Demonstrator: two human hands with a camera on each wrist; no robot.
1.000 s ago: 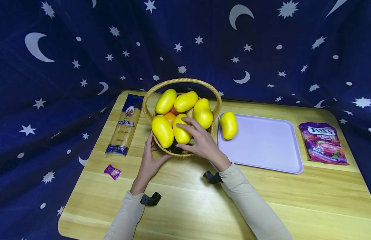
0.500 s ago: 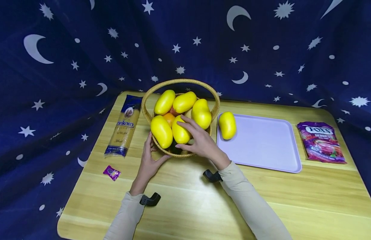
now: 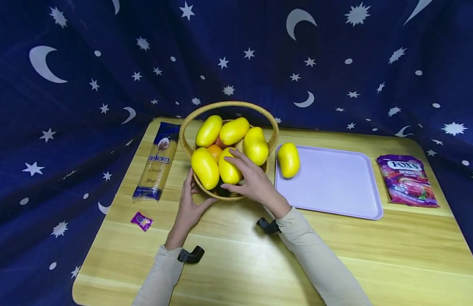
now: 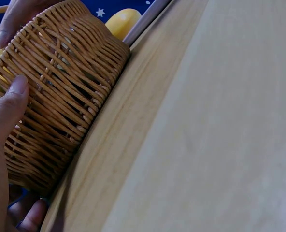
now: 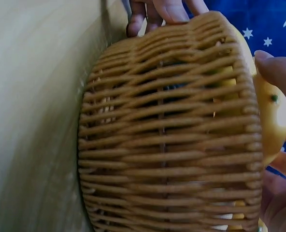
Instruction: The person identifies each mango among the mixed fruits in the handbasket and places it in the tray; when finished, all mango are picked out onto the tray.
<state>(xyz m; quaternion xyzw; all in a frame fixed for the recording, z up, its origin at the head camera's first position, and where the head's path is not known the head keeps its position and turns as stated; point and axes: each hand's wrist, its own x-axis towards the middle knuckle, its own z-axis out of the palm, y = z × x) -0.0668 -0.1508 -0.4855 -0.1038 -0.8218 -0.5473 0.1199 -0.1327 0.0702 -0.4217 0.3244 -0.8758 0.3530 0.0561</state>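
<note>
A wicker basket (image 3: pixel 228 103) with a tall arched handle stands at the back of the table, holding several yellow mangoes. Between them show an orange (image 3: pixel 214 151) and other fruit, partly hidden. My left hand (image 3: pixel 187 214) holds the basket's left side, its thumb against the woven wall (image 4: pixel 61 82) and its fingers reaching round. My right hand (image 3: pixel 255 180) grips the front mango (image 3: pixel 228 171) in the basket, fingers over its top and right side, thumb at the near end. Another mango (image 3: pixel 289 160) lies on the left end of a lilac tray (image 3: pixel 332 187).
A pack of spaghetti (image 3: pixel 156 163) lies left of the basket, with a small purple wrapped candy (image 3: pixel 142 221) nearer the front. Right of the tray lies a purple candy bag (image 3: pixel 407 180). A dark blue star-patterned curtain (image 3: pixel 259 89) hangs behind the table.
The head view has shifted slightly. Both hands keep their places on the basket and the mango.
</note>
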